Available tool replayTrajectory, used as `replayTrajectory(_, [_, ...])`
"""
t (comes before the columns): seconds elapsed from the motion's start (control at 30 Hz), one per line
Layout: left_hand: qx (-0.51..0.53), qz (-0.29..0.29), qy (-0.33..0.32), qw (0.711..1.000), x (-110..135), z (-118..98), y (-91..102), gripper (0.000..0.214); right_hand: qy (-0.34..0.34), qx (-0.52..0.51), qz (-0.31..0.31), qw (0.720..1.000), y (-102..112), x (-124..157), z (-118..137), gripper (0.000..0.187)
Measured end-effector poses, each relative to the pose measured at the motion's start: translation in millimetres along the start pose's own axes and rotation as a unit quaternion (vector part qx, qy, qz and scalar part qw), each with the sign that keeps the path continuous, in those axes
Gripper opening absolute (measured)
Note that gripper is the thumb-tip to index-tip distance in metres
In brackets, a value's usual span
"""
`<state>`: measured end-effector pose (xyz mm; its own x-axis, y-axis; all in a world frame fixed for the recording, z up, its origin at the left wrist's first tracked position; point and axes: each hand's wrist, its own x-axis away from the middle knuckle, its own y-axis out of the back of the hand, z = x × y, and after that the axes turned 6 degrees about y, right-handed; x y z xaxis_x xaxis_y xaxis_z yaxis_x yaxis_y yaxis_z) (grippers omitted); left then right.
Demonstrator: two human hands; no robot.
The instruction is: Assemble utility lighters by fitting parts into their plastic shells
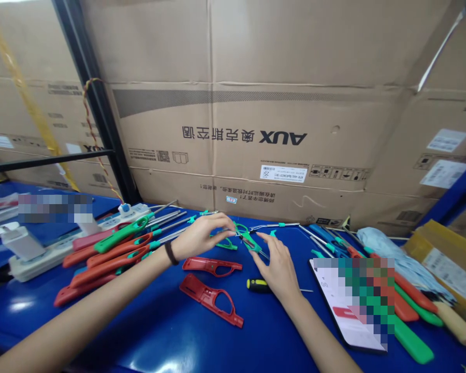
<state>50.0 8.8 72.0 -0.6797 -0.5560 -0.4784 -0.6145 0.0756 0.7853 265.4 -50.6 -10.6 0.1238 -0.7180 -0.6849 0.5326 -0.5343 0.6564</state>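
My left hand (pixel 202 235) reaches over the blue table (pixel 159 331), its fingers pinched on a small green trigger part (pixel 244 235) with a thin metal piece. My right hand (pixel 274 261) meets it from the other side, fingertips closed on the same green part. Two red handle shells (pixel 212 266) (pixel 212 299) lie flat just below my hands. A small black and yellow screwdriver (pixel 258 284) rests under my right hand. Another green piece (pixel 227 245) lies under my left fingers.
A pile of red and green long-nosed lighters (pixel 112 251) with metal rods lies at left beside a white power strip (pixel 54 248). More handles (pixel 407 311) and a phone (pixel 349 305) lie at right. Large cardboard boxes (pixel 256 103) wall the back.
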Motion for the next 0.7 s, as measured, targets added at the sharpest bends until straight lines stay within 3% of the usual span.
replayTrajectory(0.13, [0.048, -0.011, 0.034, 0.998, 21.1, -11.2, -6.6, 0.014, 0.02, -0.058, 0.041, 0.997, -2.1, 1.4, 2.7, 0.022])
replayTrajectory(0.27, [0.118, -0.016, 0.115, 0.986, 34.3, -5.7, -19.0, 0.02, 0.042, -0.103, 0.062, 0.992, 1.8, 1.2, 7.9, 0.032])
replayTrajectory(0.4, [0.203, -0.037, 0.171, 0.963, 45.1, 6.1, -32.6, 0.024, 0.059, -0.073, 0.093, 0.991, 7.0, 1.7, 17.0, 0.039])
replayTrajectory(0.7, [0.176, -0.026, 0.157, 0.971, 58.7, 7.3, -45.4, 0.035, 0.045, -0.038, 0.083, 0.995, 6.6, 4.1, 22.6, 0.026])
